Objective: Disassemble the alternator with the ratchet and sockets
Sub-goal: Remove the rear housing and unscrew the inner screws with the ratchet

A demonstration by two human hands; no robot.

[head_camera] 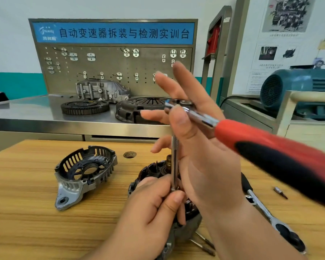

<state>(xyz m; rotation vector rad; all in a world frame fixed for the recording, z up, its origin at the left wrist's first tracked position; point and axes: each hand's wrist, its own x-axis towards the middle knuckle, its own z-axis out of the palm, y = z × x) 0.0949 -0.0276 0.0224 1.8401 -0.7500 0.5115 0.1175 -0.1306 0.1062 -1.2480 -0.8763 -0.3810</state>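
Both hands work over the alternator (152, 170), which sits on the wooden table (26, 203) close to the person and is largely hidden beneath them. Its copper windings and brass-coloured shaft tip show just behind the fingers.

The right hand (201, 147) holds the ratchet (255, 145) near its head. The thumb (180, 122) lies across the chrome neck and pins it against the palm side of the fingers, while the other fingers stand straight and spread upward. The ratchet's long axis runs roughly level, with the head pointing away and to the left and the red-and-black handle reaching toward the camera and to the right.

From the head an extension bar (174, 158) drops straight down, its axis upright and its lower end at the alternator. The left hand (152, 207) pinches that lower end between thumb and curled fingers; whether a socket sits there I cannot tell.

To the left, well apart, a removed end housing (84, 171) lies with its open side up and its mounting ear pointing toward the person. On the right a second ratchet (266, 212) lies flat, with a small bit (280, 192) beyond it. Two long bolts (203, 243) lie just beside the alternator's near edge.

Behind the table, a steel bench (26, 109) carries a ring gear (84, 107) and a clutch cover (137, 109) in front of a pegboard (111, 68).
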